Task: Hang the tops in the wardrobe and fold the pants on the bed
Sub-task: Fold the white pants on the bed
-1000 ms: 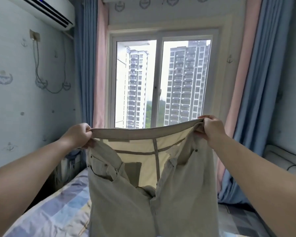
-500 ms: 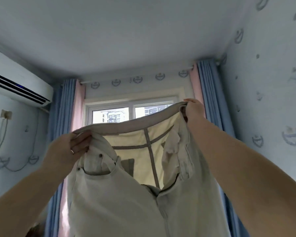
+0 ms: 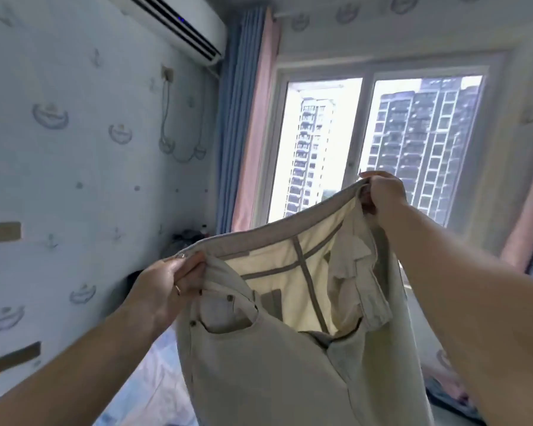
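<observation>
Your left hand [image 3: 170, 281] pinches one end of the waistband of the beige pants [image 3: 277, 348]; your right hand [image 3: 383, 195] grips the other end, higher up, so the band slants in front of the window [image 3: 379, 142]. The pants hang open above the bed [image 3: 154, 373], legs cut off below. No label inside reads clearly. An air conditioner [image 3: 182, 23] is cropped at top.

Pants [image 3: 259, 364]: matt beige woven cloth, slightly coarse between my fingers; paler, smoother lining inside the waistband, small dull metal rivets at the pocket. Air conditioner [image 3: 185, 23] at 11 o'clock: glossy white plastic. Curtains [image 3: 246, 124]: soft matt cloth. Wallpaper [image 3: 74, 133]: matt paper.
</observation>
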